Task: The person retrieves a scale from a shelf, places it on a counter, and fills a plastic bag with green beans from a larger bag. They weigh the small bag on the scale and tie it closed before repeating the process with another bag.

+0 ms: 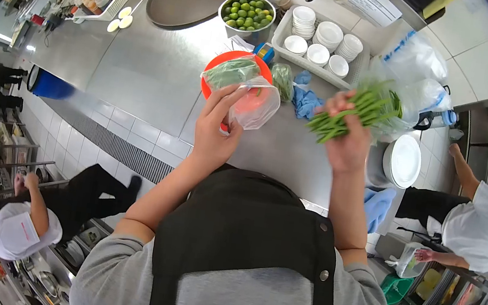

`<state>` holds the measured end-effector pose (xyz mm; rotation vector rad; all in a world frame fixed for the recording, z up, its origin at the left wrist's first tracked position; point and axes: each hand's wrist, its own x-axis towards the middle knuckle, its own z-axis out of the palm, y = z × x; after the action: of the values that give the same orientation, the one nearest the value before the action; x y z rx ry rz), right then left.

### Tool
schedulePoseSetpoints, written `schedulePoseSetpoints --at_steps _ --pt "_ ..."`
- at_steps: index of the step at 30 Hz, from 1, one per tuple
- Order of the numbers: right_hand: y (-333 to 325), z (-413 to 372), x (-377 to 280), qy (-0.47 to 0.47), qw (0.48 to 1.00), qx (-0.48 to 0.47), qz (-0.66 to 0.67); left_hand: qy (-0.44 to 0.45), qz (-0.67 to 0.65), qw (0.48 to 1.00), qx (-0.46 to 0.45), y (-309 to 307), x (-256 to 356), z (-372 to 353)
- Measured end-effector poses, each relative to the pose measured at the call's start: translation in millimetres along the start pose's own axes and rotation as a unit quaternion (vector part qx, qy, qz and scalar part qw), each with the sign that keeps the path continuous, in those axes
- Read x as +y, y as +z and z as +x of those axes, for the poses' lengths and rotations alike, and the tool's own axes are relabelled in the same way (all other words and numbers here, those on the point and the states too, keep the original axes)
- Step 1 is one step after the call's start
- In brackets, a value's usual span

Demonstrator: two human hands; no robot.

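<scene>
My left hand (pixel 218 125) has its fingers closed on a clear plastic bag (pixel 262 114), held open over the front of an orange-red bowl (pixel 216 60). Another clear bag of greens (pixel 232 73) lies in that bowl. Gripped in my right hand (pixel 348 143) is a bunch of green stalks (pixel 358 114), tilted, its far end blurred by motion. Between the hands, farther back, sit a bagged green bundle (pixel 282 82) and a crumpled blue cloth (pixel 306 97).
Behind are a metal bowl of limes (pixel 246 28), a round brown tray (pixel 181 0) and a crate (pixel 285 33) of small white dishes. Plastic bags (pixel 416 58) and stacked white plates (pixel 403 162) are on the right. One person (pixel 474 225) stands right, another (pixel 28 222) left.
</scene>
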<state>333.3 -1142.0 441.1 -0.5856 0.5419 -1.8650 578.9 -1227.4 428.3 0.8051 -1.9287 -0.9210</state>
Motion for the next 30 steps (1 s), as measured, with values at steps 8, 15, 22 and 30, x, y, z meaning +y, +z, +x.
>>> schedulePoseSetpoints --at_steps 8,15,22,30 --pt "44 -19 34 0.454 0.87 0.02 0.191 -0.013 -0.017 0.998 -0.055 -5 4 6" --pt "68 -33 47 0.487 0.837 0.157 0.196 0.009 -0.023 0.997 -0.069 3 0 -5" --pt "25 0 88 0.421 0.884 0.127 0.159 0.105 0.047 0.989 -0.094 0 -4 -11" --pt "33 13 113 0.315 0.923 0.2 0.096 0.065 0.046 0.996 -0.05 5 -1 -16"
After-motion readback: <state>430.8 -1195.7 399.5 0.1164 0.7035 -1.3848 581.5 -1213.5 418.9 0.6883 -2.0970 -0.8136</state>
